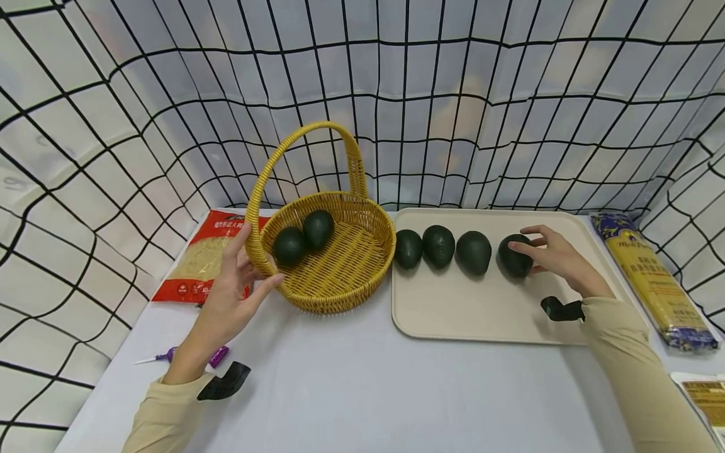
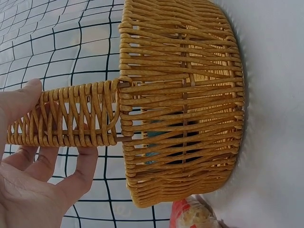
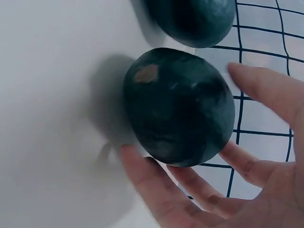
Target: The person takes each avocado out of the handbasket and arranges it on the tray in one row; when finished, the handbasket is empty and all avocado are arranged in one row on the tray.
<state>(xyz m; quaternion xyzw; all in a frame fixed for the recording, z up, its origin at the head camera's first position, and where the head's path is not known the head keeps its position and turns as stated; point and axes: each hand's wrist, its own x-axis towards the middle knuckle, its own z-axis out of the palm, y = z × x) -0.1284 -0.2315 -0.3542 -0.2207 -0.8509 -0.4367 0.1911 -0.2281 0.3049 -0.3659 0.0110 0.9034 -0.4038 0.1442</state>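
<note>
My left hand [image 1: 229,299] grips the handle of the yellow woven basket [image 1: 325,305], where the handle meets the rim. In the left wrist view, its thumb lies on one side of the handle [image 2: 71,114] and the fingers on the other. Two dark green avocados [image 1: 304,238] lie inside the basket, at its left. Over the beige tray [image 1: 487,314], my right hand [image 1: 552,255] has its fingers spread around the rightmost avocado [image 1: 512,264]. The right wrist view shows a gap between one fingertip and that avocado [image 3: 180,109]; contact by the other fingers is unclear.
More avocados [image 1: 472,253] stand in a row on the tray. A red food packet [image 1: 195,258] lies left of the basket, a yellow packet [image 1: 651,270] right of the tray. A purple object [image 1: 218,357] is beside my left wrist. Black netting [image 1: 430,97] surrounds the table.
</note>
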